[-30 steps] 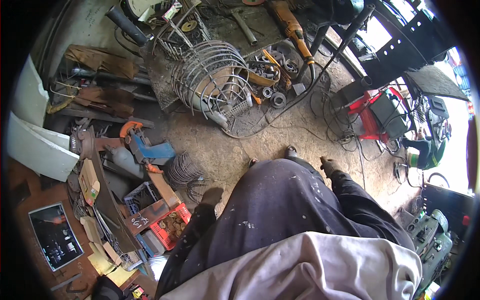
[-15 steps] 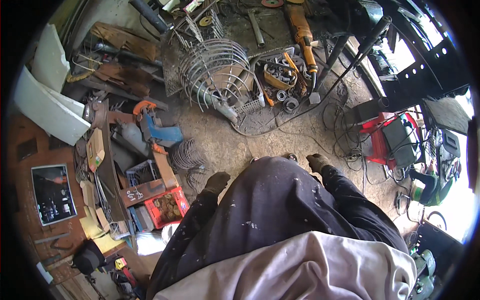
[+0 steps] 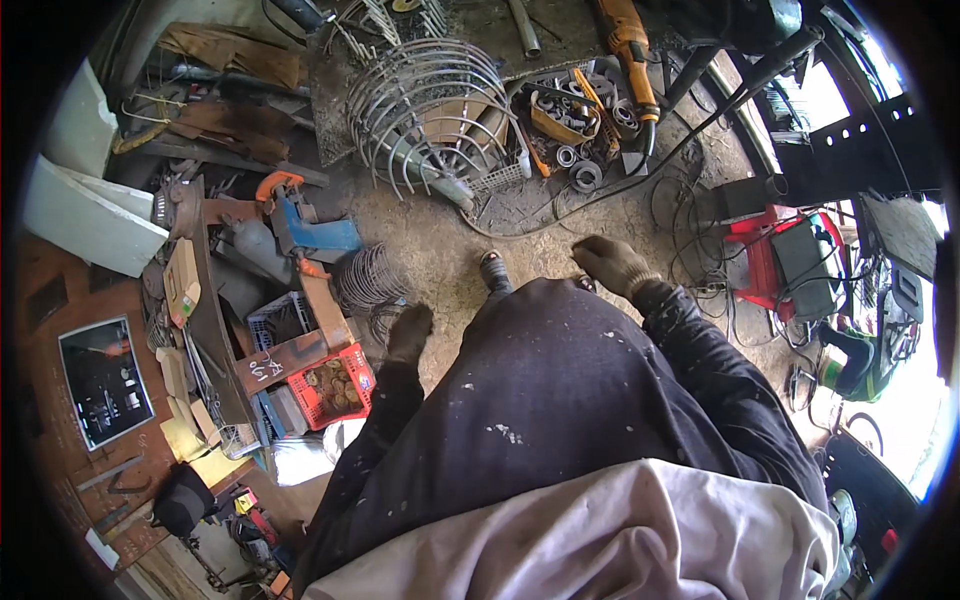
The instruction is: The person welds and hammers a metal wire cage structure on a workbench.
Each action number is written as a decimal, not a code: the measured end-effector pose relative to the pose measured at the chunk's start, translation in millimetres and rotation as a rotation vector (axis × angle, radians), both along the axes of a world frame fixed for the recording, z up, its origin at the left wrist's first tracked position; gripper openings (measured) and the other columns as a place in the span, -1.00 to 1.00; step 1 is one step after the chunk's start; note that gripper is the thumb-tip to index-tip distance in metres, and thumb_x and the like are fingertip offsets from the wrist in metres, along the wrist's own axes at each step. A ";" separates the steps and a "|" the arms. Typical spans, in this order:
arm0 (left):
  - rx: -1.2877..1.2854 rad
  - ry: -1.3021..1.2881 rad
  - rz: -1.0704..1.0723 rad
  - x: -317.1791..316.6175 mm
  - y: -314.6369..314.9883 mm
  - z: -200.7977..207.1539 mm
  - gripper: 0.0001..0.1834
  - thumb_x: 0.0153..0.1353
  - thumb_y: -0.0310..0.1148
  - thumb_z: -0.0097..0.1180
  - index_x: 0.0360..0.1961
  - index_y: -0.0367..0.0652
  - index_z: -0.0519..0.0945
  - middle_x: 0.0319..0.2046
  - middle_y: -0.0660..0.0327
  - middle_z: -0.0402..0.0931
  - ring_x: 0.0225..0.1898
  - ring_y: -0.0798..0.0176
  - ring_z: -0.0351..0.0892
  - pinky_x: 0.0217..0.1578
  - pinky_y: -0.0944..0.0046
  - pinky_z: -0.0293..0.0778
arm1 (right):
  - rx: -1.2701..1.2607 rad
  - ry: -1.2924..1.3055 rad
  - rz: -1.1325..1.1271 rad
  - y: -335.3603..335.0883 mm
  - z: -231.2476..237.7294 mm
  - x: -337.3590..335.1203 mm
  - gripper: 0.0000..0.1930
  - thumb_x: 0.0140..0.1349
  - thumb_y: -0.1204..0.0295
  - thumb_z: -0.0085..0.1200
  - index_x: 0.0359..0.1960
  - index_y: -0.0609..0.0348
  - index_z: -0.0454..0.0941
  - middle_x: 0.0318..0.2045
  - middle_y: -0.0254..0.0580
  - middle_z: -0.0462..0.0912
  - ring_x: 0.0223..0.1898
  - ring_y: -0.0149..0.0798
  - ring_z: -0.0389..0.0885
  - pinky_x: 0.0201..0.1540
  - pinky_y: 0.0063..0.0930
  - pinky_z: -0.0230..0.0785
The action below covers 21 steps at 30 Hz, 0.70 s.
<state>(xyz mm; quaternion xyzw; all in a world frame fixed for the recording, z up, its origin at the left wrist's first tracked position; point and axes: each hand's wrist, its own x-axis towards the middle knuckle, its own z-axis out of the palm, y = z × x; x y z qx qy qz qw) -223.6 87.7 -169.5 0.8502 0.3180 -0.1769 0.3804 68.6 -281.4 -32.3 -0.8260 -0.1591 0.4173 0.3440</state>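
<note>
My left hand (image 3: 410, 333), in a dark glove, hangs beside my left leg near a coil of wire (image 3: 370, 279). It is smeared and its fingers do not show clearly. My right hand (image 3: 612, 265), in a brownish knit glove, is out in front of my right knee with its fingers loosely apart and nothing visible in them. Ahead stands a dome-shaped cage of bent metal rods (image 3: 430, 115), with a pipe stub at its near side. To its right sits a bin of metal rings and small parts (image 3: 565, 115). Both hands are apart from these things.
An orange angle grinder (image 3: 628, 50) lies on the metal bench at the back. Cables (image 3: 690, 215) trail over the floor toward a red stool (image 3: 770, 255) on the right. On the left are a blue clamp (image 3: 315, 232), a red crate (image 3: 332, 387) and white panels (image 3: 95, 215).
My right hand has swung forward and left, and my left hand has risen slightly away from my leg. A foot now shows ahead of my clothing; the view has shifted a little.
</note>
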 end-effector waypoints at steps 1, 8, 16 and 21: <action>-0.006 -0.125 0.059 22.0 10.7 23.3 -0.62 0.36 -0.08 0.04 -0.26 -0.24 0.60 -0.43 0.20 0.56 -0.36 0.24 0.54 -0.27 0.21 0.43 | 0.053 0.032 -0.042 16.6 11.8 3.2 -0.53 0.36 0.10 0.07 0.10 0.22 0.58 -0.13 -0.15 0.72 -0.15 -0.26 0.67 -0.03 -0.34 0.48; 0.045 -0.736 0.412 135.4 50.1 162.0 -0.58 0.39 -0.20 0.16 0.08 -0.33 0.53 -0.05 0.10 0.59 -0.01 0.18 0.57 0.06 0.28 0.44 | 0.370 -0.235 -0.358 103.9 25.9 27.0 -0.51 0.28 0.18 0.20 0.16 0.20 0.50 -0.06 0.03 0.67 -0.04 -0.12 0.68 0.03 -0.32 0.51; 0.352 -1.081 -0.142 215.5 69.2 220.0 -0.41 0.38 -0.17 0.16 0.27 -0.35 0.36 0.19 -0.05 0.41 0.23 0.04 0.44 0.27 0.08 0.31 | 0.397 -0.624 -0.308 133.1 56.0 51.7 -0.19 0.09 0.38 0.40 0.39 0.18 0.26 0.11 -0.05 0.58 0.02 -0.20 0.64 0.10 -0.33 0.52; 0.224 -1.080 -0.109 239.9 72.8 214.0 -0.32 0.34 -0.04 0.18 0.27 -0.36 0.37 0.23 -0.07 0.36 0.27 -0.01 0.38 0.29 0.06 0.29 | 0.390 -0.578 -0.217 141.1 56.8 60.4 -0.11 0.07 0.23 0.42 0.41 0.16 0.21 0.16 0.11 0.48 0.08 -0.02 0.61 0.11 -0.25 0.52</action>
